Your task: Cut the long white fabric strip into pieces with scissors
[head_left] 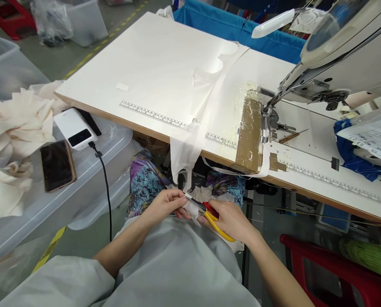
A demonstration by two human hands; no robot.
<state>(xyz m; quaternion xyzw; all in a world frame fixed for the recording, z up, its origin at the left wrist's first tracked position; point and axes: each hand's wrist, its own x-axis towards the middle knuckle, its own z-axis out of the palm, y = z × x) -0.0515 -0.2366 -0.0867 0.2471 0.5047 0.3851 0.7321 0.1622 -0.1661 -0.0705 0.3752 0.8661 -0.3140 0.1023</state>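
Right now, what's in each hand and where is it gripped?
The right hand holds yellow-and-red thread snips by the handle end. The left hand pinches the edge of a small white fabric piece, with the snip blades at that edge.

White table [152, 64] with printed ruler marks up ahead of both grips; sewing machine [334, 55] up and right. Left of the left grip: dark phone [57, 165] and white power bank [75, 128] on a clear bin lid [91, 179], cream fabric [14, 128] beyond. Red stool [331, 268] low right.
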